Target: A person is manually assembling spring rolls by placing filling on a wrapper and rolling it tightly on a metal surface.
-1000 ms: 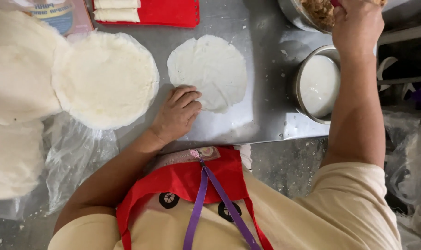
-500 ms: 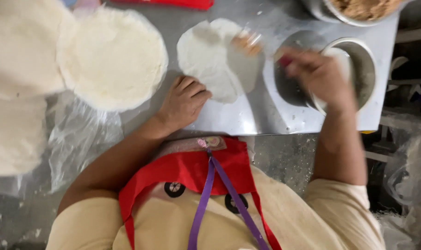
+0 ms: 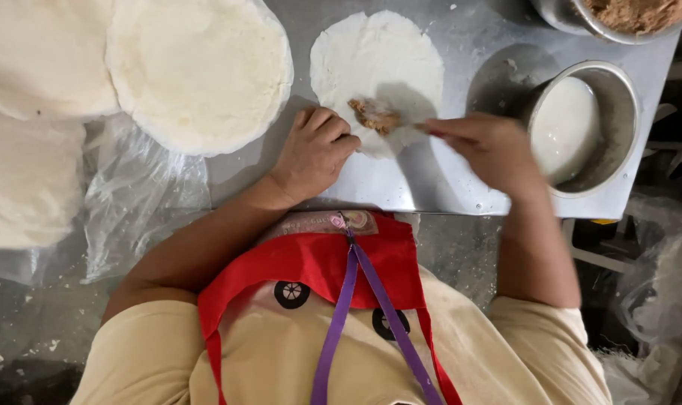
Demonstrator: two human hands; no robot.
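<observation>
A round dough wrapper [image 3: 377,64] is being kept flat on the metal table [image 3: 438,180], with a lump of filling [image 3: 374,116] lying on its near edge. Stacked wrappers [image 3: 198,71] are lying to its left on plastic sheeting [image 3: 142,195]. To its right, a pot of liquid [image 3: 581,127] is standing, a bowl of filling [image 3: 626,15] behind it.

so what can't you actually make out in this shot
Head view, the only one:
- What the right hand holds: blurred by motion, and the fingers cover it, so its grip is unclear.
- The bowl of brown filling: cut off by the top edge.
- The left hand covers the near edge of the round wrapper.
- The stack of wrappers runs off the left edge; the count of sheets is unreadable.
- The depth of white liquid in the pot.
</observation>
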